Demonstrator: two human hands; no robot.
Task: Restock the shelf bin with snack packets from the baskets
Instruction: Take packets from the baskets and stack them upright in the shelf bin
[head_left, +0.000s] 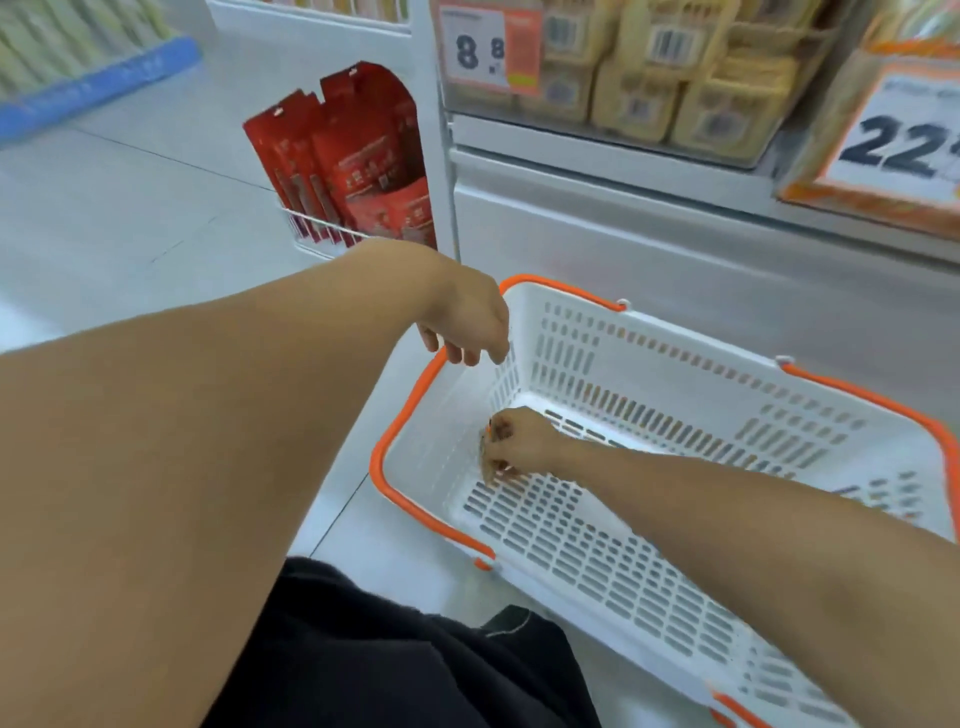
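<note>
A white plastic basket (597, 358) with orange handles sits on the floor by the shelf base. My right hand (519, 441) is down inside it at its far left corner, fingers curled round a small brownish thing that is too blurred to name. My left hand (470, 322) hangs over the basket's left rim with loosely curled fingers and holds nothing. Red snack packets (358, 156) stand upright in a wire shelf bin (317, 231) on the end of the shelf unit, behind my left wrist.
Yellow packs (670, 78) fill the shelf above the basket, with price cards "8" (478, 49) and "22" (898, 140). The white shelf base (649, 249) runs right behind the basket. Grey floor tiles stretch to the left. My dark-clothed knee (389, 654) is at the bottom.
</note>
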